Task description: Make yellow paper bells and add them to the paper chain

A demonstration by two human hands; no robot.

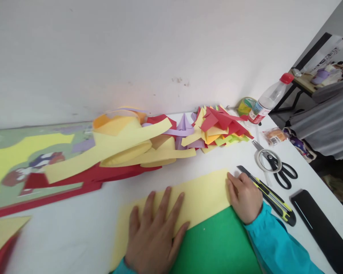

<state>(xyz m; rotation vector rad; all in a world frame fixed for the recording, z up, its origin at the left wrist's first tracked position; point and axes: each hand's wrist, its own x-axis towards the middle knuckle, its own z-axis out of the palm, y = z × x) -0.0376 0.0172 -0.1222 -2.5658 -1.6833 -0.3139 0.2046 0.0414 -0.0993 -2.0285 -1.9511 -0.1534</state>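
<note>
A sheet of pale yellow paper (201, 194) lies on the white table, beside or over the edge of a green sheet (214, 245). My left hand (156, 230) rests flat on the yellow paper with its fingers spread. At the paper's right end, my right hand (244, 196) is closed, thumb and fingers pinched on its edge. Just right of that hand lies a yellow-and-black utility knife (274, 201). Black-handled scissors (282, 171) with a roll of clear tape (260, 160) over them are farther back.
Along the wall lie paper offcuts (220, 127) and curled yellow strips (125, 148). A red-capped bottle (270, 101) stands near the back right corner, by a green-and-yellow tape roll (246, 105). A black case (320, 224) lies at the right. A framed paper picture (82, 188) is at the left.
</note>
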